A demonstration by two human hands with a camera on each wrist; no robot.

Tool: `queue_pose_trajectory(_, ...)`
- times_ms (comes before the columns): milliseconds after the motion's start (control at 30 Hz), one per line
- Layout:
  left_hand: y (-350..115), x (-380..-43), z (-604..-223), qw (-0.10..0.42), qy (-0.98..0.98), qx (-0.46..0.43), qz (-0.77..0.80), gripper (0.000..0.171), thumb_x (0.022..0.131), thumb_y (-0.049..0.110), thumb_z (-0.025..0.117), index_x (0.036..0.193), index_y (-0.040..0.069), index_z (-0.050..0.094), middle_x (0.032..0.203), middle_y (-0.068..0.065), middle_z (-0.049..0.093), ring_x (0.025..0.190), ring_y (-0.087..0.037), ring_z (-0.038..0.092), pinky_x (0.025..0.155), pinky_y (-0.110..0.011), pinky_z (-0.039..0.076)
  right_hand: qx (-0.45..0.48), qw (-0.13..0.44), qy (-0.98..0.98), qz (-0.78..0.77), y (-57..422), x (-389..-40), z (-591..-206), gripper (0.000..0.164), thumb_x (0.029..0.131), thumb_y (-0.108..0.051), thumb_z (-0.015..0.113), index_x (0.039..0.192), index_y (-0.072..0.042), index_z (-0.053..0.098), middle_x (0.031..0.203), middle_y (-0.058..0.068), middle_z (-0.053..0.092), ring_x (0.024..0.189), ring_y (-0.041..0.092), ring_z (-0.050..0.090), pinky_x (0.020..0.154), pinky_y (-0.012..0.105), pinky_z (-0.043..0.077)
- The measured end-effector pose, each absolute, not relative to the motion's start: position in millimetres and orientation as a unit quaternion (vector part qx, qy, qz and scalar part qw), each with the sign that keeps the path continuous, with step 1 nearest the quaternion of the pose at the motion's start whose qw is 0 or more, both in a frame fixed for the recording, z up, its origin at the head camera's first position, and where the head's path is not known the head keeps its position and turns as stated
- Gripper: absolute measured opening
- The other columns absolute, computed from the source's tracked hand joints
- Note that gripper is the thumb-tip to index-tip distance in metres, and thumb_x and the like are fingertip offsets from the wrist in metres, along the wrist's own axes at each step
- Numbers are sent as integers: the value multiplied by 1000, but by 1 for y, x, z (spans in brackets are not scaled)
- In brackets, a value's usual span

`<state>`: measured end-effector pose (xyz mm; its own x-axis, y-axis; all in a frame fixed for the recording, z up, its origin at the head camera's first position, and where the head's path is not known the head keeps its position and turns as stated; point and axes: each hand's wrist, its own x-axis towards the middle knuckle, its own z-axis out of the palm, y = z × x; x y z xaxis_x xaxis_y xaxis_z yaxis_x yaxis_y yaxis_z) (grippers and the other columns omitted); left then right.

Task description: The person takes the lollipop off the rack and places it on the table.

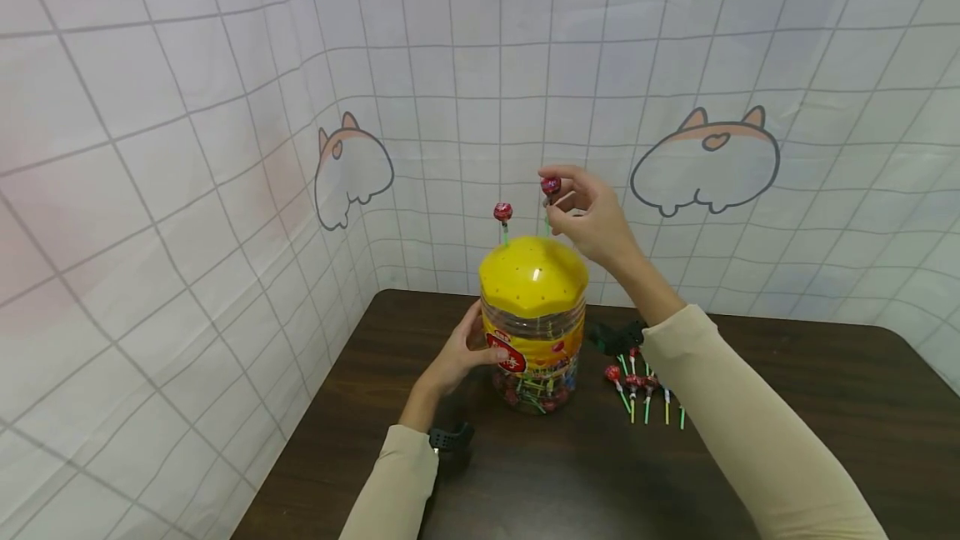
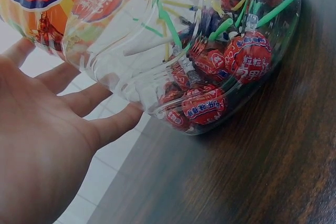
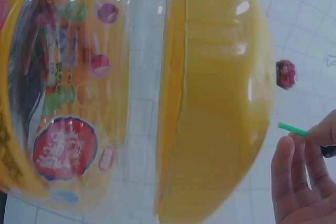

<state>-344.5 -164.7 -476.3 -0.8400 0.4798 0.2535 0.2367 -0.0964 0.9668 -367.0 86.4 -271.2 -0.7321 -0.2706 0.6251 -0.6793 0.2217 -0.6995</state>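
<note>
A clear plastic jar (image 1: 551,357) with a yellow-orange label and a yellow domed lid (image 1: 534,277) stands on the table, with wrapped lollipops (image 2: 202,103) inside. My left hand (image 1: 453,361) holds the jar's left side, thumb across the label and fingers spread round the wall. Above the lid's right side, my right hand (image 1: 592,219) pinches a lollipop (image 1: 551,186) with a red wrapper, head up. The right wrist view shows its green stick (image 3: 293,128) pointing at the lid, its end just off the surface. Another red lollipop (image 1: 503,212) stands upright in the lid's far left part.
Several loose lollipops (image 1: 633,386) lie on the dark wooden table (image 1: 540,473) right of the jar, partly hidden by the right sleeve (image 1: 742,415). Small holes dot the lid. A white gridded cloth (image 1: 465,48) with cartoon drawings hangs behind and at left.
</note>
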Motion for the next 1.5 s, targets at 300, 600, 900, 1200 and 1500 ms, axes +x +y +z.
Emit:
queue_pose_trajectory(300,-165,-345,-478,84,667,270,690,94,88,33,82,162,35,22,156,-10,44,140,-27,46,113,-52,47,318,157,-763,540,108,-361,-275,50,91,5,63,138,-12,60,108,17,60,84,24,64,69,27,62)
queue_pose_trajectory(600,-164,-344,-476,85,666,269,690,96,87,36,83,162,35,22,156,-10,44,139,-26,47,111,-51,49,312,130,-772,538,133,-355,-286,52,90,5,63,139,-10,57,111,9,60,86,23,64,67,29,62)
queue_pose_trajectory(900,-164,-345,-476,87,670,266,687,97,85,39,84,161,36,23,156,-11,44,141,-28,45,112,-52,48,284,109,-781,545,154,-351,-302,48,91,7,65,132,-12,52,104,6,59,83,22,63,66,31,62)
queue_pose_trajectory(1200,-166,-344,-477,85,668,267,689,95,87,35,83,161,36,23,155,-11,45,137,-26,49,110,-50,50,300,87,-782,539,173,-348,-316,45,92,6,65,132,-8,50,103,7,58,80,21,64,64,34,63)
queue_pose_trajectory(1500,-165,-344,-476,84,669,269,688,94,88,35,82,161,35,23,155,-11,44,137,-26,48,111,-51,49,286,55,-793,534,193,-345,-340,47,93,6,65,134,-7,47,105,11,56,80,24,66,65,39,64)
